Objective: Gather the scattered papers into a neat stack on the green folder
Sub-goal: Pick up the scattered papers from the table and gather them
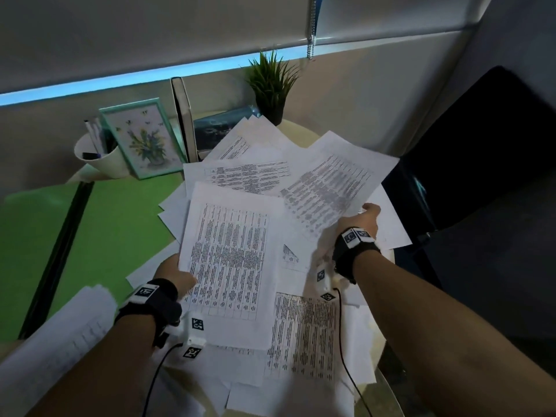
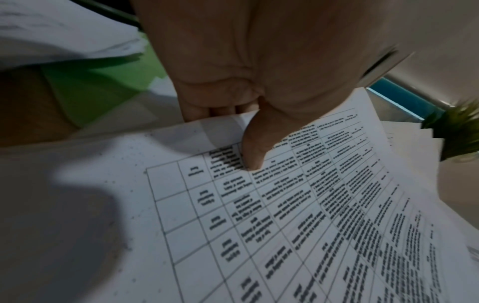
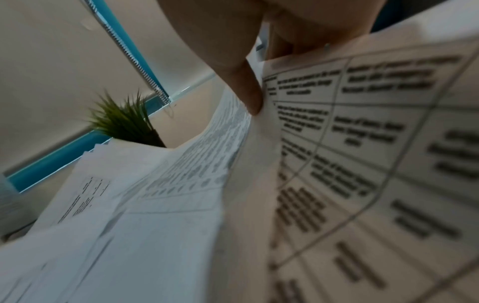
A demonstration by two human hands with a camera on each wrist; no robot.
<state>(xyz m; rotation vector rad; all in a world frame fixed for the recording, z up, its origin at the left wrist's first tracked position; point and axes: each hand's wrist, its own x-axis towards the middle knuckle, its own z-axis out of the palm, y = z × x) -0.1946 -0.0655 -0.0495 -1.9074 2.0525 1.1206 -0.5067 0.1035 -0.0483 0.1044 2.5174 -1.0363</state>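
Several printed sheets lie scattered across the round table (image 1: 304,130) in an untidy heap. My left hand (image 1: 176,273) pinches one table-printed sheet (image 1: 231,260) by its lower left edge and holds it lifted over the heap; the left wrist view shows the thumb on top of that sheet (image 2: 298,215) with fingers under it. My right hand (image 1: 362,219) pinches a second printed sheet (image 1: 331,188) by its near edge, raised to the right; its thumb presses that sheet (image 3: 362,164) in the right wrist view. The green folder (image 1: 114,224) lies open at the left, partly covered by papers.
At the back stand a white cup (image 1: 96,158) of pens, a framed flower picture (image 1: 143,138), an upright binder (image 1: 183,115) and a small potted plant (image 1: 272,82). A curled bundle of papers (image 1: 57,350) sits at the near left. A dark chair (image 1: 481,145) stands at the right.
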